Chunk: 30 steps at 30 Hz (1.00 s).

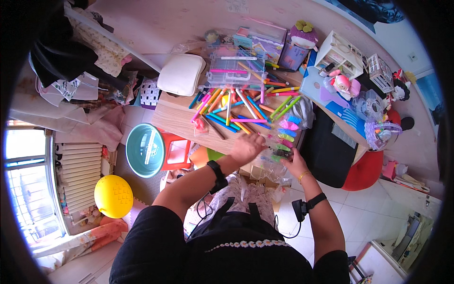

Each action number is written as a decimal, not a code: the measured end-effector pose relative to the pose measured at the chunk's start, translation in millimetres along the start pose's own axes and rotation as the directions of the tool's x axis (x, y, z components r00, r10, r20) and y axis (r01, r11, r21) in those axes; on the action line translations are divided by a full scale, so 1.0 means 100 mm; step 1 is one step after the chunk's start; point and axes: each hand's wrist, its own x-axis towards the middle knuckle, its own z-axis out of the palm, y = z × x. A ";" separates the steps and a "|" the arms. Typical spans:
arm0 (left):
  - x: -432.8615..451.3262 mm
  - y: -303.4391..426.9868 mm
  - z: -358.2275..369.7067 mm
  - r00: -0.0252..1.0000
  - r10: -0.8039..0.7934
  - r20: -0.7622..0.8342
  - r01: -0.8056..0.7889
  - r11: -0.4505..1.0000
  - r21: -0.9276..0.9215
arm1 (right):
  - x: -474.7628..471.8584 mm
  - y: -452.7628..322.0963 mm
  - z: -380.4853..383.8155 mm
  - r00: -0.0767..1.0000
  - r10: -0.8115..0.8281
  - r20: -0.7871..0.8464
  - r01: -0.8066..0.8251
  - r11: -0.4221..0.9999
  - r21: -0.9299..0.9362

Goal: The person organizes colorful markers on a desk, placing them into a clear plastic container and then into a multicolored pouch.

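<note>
My left hand [247, 148] is over the desk's front edge, its fingers bent close to a strip of clear plastic packets [286, 132] with brightly coloured contents; whether it grips them is unclear. At the lower end of that strip, my right hand [295, 161] pinches the clear plastic packaging [275, 168]. Many coloured marker pens [227, 119] lie scattered on the wooden desk [173, 113] beyond my hands. Behind them sits a clear plastic case [236, 67] with some pens on it. A small packet with red contents [200, 127] lies left of the pens.
A white pouch [180, 74] lies at the desk's back left. A teal basin [145, 149] rests beside a red stool [177, 152] at left, near a yellow balloon [113, 196]. At right are a black chair [319, 152], a white organizer [338, 55] and a plush toy [303, 35].
</note>
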 end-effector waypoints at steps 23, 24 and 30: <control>0.43 -1.73 -0.24 0.906 -0.418 0.063 0.358 0.837 0.415 | 0.00 -0.08 -0.05 0.999 0.028 0.016 -0.029 0.998 0.049; 0.44 -1.70 -0.27 0.916 -0.397 0.057 0.338 0.841 0.422 | 0.00 -0.06 -0.04 1.000 0.024 0.009 -0.024 0.998 0.049; 0.48 -1.68 -0.27 0.903 -0.420 0.095 0.348 0.841 0.415 | 0.03 0.01 0.00 1.000 0.025 0.013 -0.025 0.998 0.056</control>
